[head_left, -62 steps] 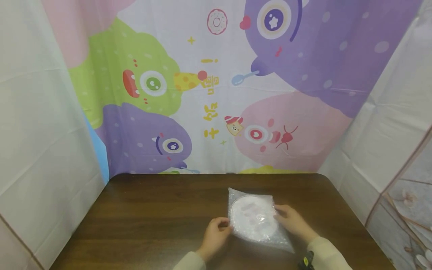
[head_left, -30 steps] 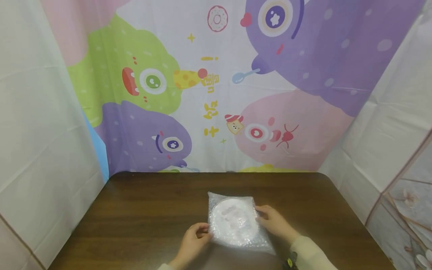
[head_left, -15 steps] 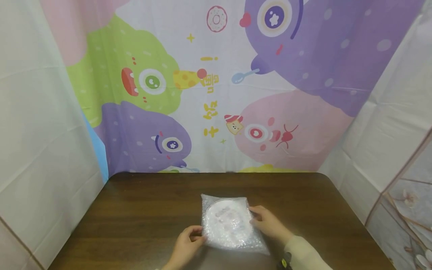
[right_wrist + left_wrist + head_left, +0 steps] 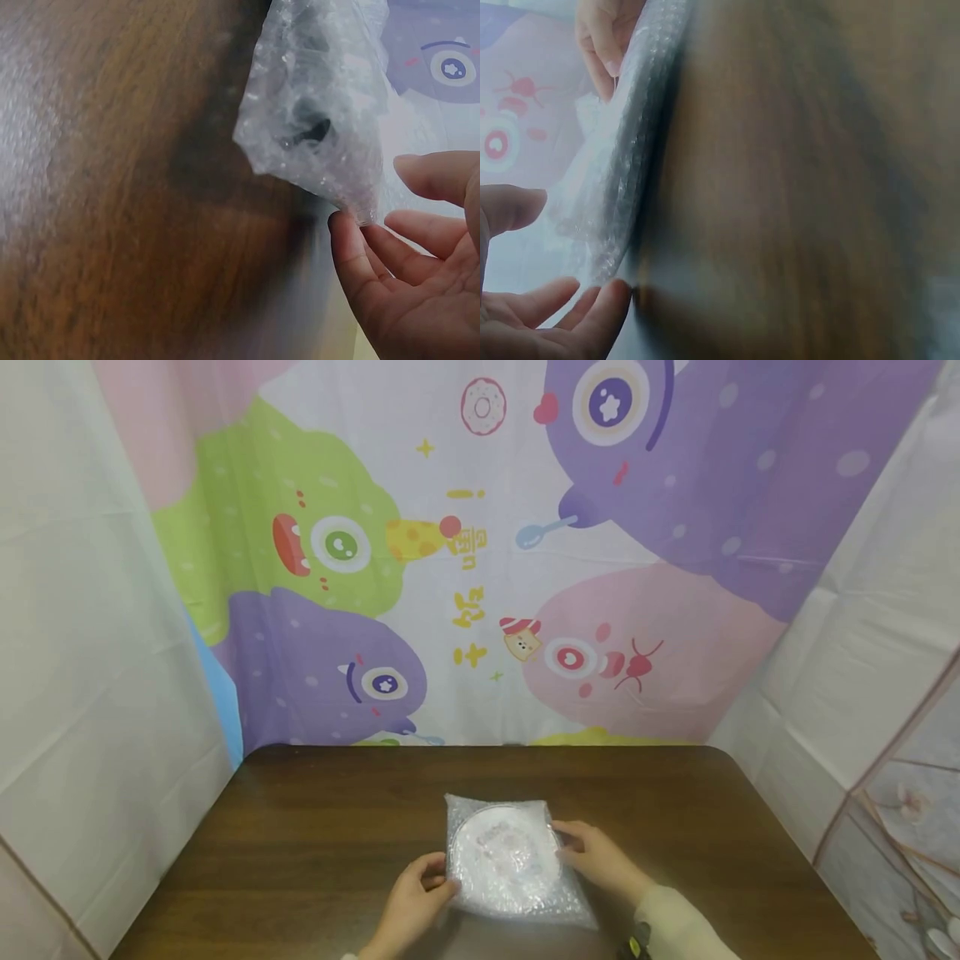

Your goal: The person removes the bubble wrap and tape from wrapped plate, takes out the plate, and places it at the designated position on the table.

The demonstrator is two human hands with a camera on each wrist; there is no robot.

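On the brown table (image 4: 300, 843) lies a bubble-wrap packet (image 4: 517, 860) around a round, flat, white plate-like thing with a faint printed pattern. My left hand (image 4: 412, 897) is at the packet's left edge. In the left wrist view, its fingertips (image 4: 615, 296) meet the packet's rim while the thumb stands apart. From the opposite side, my right hand (image 4: 603, 860) touches the right edge. The right wrist view has those fingertips (image 4: 346, 225) under a corner of the bubble wrap (image 4: 322, 135), with the thumb held away.
A curtain (image 4: 465, 693) with cartoon monsters hangs behind the table's far edge. Pale cloth panels (image 4: 90, 652) flank both sides. A small black object (image 4: 636, 941) shows beside the right sleeve (image 4: 678, 922).
The packet and both hands have moved left across the table, mostly before the last half second. Since then they have stayed nearly in place, both hands at the packet's edges.
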